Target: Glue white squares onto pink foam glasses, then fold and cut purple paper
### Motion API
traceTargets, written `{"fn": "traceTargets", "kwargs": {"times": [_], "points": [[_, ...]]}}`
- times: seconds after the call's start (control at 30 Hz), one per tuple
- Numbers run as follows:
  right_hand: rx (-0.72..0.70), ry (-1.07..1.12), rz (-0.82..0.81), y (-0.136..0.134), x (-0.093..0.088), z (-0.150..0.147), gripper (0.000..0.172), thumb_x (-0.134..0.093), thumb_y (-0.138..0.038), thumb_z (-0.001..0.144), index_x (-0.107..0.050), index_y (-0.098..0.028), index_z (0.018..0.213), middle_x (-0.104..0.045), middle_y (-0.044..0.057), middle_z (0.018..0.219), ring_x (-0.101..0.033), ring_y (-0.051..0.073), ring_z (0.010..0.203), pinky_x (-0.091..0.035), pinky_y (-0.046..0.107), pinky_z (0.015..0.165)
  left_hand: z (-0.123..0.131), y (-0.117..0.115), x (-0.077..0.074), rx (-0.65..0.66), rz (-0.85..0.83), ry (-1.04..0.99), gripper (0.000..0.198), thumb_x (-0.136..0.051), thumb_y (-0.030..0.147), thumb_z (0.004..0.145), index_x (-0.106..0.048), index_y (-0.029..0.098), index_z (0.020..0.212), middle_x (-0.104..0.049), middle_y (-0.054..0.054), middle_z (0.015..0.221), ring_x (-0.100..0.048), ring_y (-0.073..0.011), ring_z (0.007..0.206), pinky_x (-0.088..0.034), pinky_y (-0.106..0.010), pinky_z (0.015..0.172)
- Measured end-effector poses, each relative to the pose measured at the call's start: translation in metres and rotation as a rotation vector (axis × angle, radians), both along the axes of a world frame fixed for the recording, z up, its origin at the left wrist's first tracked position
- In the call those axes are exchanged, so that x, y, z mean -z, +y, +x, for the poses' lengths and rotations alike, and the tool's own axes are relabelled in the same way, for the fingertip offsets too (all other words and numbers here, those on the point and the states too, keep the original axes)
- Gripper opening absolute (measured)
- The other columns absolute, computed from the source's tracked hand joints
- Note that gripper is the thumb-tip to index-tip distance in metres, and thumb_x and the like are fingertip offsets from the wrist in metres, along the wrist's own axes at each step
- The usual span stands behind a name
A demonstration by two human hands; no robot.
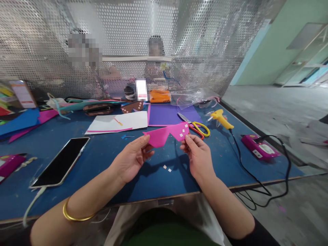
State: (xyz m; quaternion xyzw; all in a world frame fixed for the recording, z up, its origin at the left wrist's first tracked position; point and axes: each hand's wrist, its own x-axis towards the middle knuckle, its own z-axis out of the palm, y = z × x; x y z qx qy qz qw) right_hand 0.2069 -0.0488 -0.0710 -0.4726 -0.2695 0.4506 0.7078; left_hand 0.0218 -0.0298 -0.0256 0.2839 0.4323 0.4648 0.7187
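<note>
A pink paper cut-out shaped like glasses, with small white squares stuck on its right half, hangs above the blue table. My left hand pinches its left end. My right hand pinches its lower right edge. Two tiny white paper squares lie on the table just below the cut-out.
Yellow-handled scissors, a yellow glue gun with a black cord, a purple sheet, white paper, a phone and a pink box lie around. Behind a perforated metal screen sit other people.
</note>
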Motion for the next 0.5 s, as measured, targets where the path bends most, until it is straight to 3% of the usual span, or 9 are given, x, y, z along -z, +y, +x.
{"fn": "traceTargets", "kwargs": {"times": [0.13, 0.23, 0.33, 0.4, 0.5], "points": [[-0.024, -0.044, -0.023, -0.002, 0.002, -0.002, 0.026, -0.078, -0.042, 0.068, -0.067, -0.019, 0.075, -0.064, -0.002, 0.066, -0.058, 0.010, 0.056, -0.041, 0.024, 0.054, 0.000, 0.004, 0.002, 0.027, 0.027, 0.042, 0.010, -0.076, 0.012, 0.077, -0.072, 0.017, 0.084, -0.074, -0.002, 0.081, -0.065, -0.0101, 0.063, -0.057, -0.019, 0.058], [-0.021, -0.265, -0.017, -0.004, 0.001, 0.008, 0.026, -0.072, -0.043, 0.075, -0.068, -0.019, 0.086, -0.067, 0.000, 0.075, -0.062, 0.014, 0.062, -0.045, 0.028, 0.059, -0.004, 0.011, 0.001, -0.019, 0.022, 0.041, 0.005, -0.076, 0.015, 0.077, -0.072, 0.018, 0.079, -0.073, -0.001, 0.077, -0.066, -0.0105, 0.063, -0.056, -0.018, 0.054], [0.132, -0.753, 0.046, 0.002, -0.009, 0.042, 0.024, -0.065, -0.039, 0.082, -0.066, -0.020, 0.097, -0.069, 0.005, 0.088, -0.064, 0.019, 0.073, -0.049, 0.035, 0.072, -0.008, 0.020, 0.000, -0.086, -0.016, 0.040, 0.006, -0.075, 0.012, 0.078, -0.071, 0.017, 0.077, -0.073, 0.000, 0.075, -0.066, -0.0099, 0.063, -0.057, -0.017, 0.054], [0.345, -1.154, 0.042, 0.015, -0.018, 0.077, 0.027, -0.063, -0.036, 0.083, -0.065, -0.019, 0.104, -0.068, 0.010, 0.097, -0.063, 0.024, 0.085, -0.047, 0.040, 0.079, -0.010, 0.024, 0.002, -0.127, -0.037, 0.034, 0.011, -0.073, 0.007, 0.077, -0.070, 0.016, 0.074, -0.071, 0.001, 0.073, -0.066, -0.0091, 0.062, -0.058, -0.017, 0.056], [0.513, -1.607, -0.220, 0.044, -0.031, 0.131, 0.040, -0.066, -0.029, 0.081, -0.063, -0.012, 0.116, -0.063, 0.023, 0.115, -0.060, 0.034, 0.102, -0.042, 0.045, 0.081, -0.013, 0.028, 0.005, -0.126, -0.056, 0.024, 0.016, -0.072, 0.000, 0.074, -0.069, 0.016, 0.071, -0.070, 0.001, 0.069, -0.065, -0.0085, 0.059, -0.059, -0.017, 0.057]]}}
